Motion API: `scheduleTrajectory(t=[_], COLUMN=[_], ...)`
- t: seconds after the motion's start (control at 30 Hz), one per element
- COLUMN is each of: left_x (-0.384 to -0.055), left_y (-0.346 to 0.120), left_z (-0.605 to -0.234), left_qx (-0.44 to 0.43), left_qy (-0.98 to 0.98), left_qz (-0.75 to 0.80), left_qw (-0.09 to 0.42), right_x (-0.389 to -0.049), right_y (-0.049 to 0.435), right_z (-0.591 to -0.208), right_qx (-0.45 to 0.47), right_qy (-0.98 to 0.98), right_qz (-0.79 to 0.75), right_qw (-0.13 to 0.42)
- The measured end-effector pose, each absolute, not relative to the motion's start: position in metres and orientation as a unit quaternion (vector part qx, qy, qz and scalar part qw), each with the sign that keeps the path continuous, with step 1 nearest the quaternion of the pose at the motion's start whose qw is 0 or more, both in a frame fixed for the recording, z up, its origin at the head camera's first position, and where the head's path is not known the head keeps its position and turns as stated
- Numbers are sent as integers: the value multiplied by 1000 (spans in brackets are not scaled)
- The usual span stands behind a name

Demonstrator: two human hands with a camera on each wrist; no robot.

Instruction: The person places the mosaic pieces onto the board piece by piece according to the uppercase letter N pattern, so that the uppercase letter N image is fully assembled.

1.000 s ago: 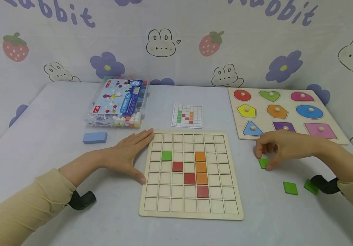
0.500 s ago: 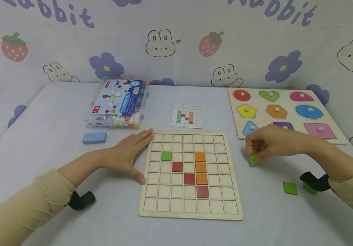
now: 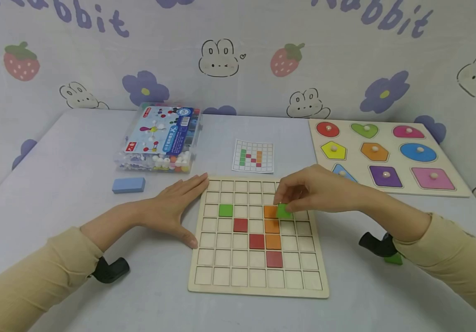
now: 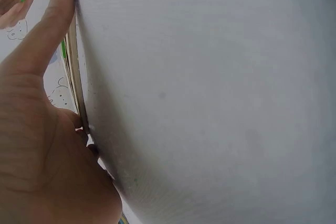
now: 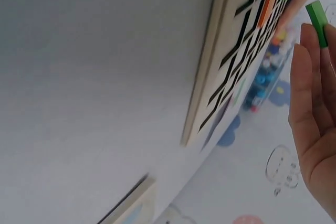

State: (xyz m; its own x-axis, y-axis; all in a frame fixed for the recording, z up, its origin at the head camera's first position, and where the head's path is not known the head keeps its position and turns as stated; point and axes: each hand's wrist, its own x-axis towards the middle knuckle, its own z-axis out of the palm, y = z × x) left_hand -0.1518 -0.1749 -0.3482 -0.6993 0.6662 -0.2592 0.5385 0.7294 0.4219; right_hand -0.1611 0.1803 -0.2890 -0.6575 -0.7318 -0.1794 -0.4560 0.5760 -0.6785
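Her right hand (image 3: 317, 191) pinched a green tile (image 3: 283, 211) above the board (image 3: 258, 288), beside the top orange tile (image 3: 269, 211); carried tilted, it could jam on a cell rim. Left hand (image 3: 171, 210) lay flat, fingers straight, bracing the board's edge

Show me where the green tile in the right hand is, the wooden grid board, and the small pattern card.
green tile (image 3: 283, 211), head view, its top face.
wooden grid board (image 3: 258, 290), head view, near rim.
pattern card (image 3: 253, 156), head view, its middle.

Bare table (image 3: 358, 286) lies open right of the grid board (image 3: 258, 288).
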Motion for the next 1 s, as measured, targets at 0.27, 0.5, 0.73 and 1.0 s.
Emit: scheduleTrajectory(t=[0.27, 0.5, 0.73, 1.0], left_x=[-151, -151, -151, -151], left_y=[-174, -175, -175, -175], left_z=[-347, -347, -346, -346], left_qx=[331, 329, 327, 327], left_qy=[908, 908, 907, 908], left_qz=[160, 163, 165, 161], left_qw=[203, 203, 207, 208], right_x=[-158, -157, -154, -153], right_y=[148, 129, 109, 91], right_z=[-292, -294, -293, -294], right_qx=[-361, -373, -375, -370], right_qy=[853, 841, 840, 845], right_qz=[-317, -342, -344, -337], right_qw=[205, 191, 186, 187])
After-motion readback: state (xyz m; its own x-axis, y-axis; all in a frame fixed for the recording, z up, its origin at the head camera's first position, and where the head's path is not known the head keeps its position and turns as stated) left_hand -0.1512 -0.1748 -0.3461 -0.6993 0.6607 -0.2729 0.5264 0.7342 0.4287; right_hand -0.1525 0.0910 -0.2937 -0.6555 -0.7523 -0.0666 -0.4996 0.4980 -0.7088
